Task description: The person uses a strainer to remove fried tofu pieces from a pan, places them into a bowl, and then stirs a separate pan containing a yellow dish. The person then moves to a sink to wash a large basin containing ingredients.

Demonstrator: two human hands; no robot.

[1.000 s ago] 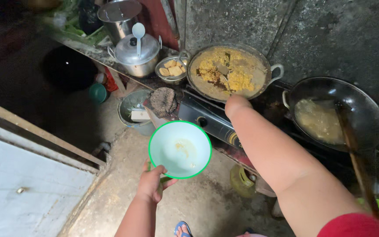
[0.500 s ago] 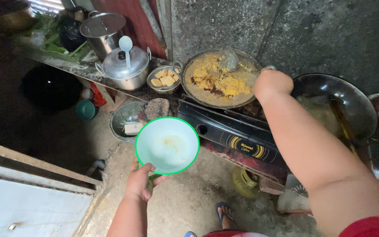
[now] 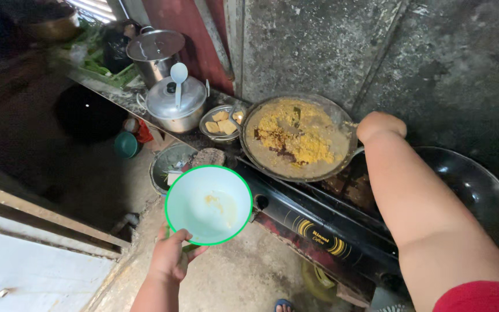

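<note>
Head view, the only one: you look down at a stove and the floor.

Your left hand (image 3: 171, 260) is low in the pic. It grips the near rim of a white bowl w/ a green edge (image 3: 208, 204), thumb on top of the rim. The bowl is up in the air, just in front of the black gas stove (image 3: 313, 222), over the floor. It's tipped a bit toward you. There's a small yellow smear inside, not much else.

Your right hand (image 3: 381, 125) is stretched out to the far right edge of the big pan of yellow crumbly food (image 3: 297, 138). The hand looks closed up like a fist right at the pan's rim. Can't tell if it's holding something, the fingers are hidden behind the hand.

The pan sits on the stove, by the grey wall. To its right is a dark wok (image 3: 480, 190), part hidden by your arm.

Left of the pan is a small dish w/ pale cubes (image 3: 222, 123), touching or just beside it. Next is a silver pot w/ a lid (image 3: 174, 104), and a white spoon (image 3: 178, 78) lies on the lid. Behind that stands a taller steel pot (image 3: 154, 52).

Below the shelf is a round metal basin (image 3: 171, 167), and a teal cup (image 3: 126, 144) is near it.
</note>
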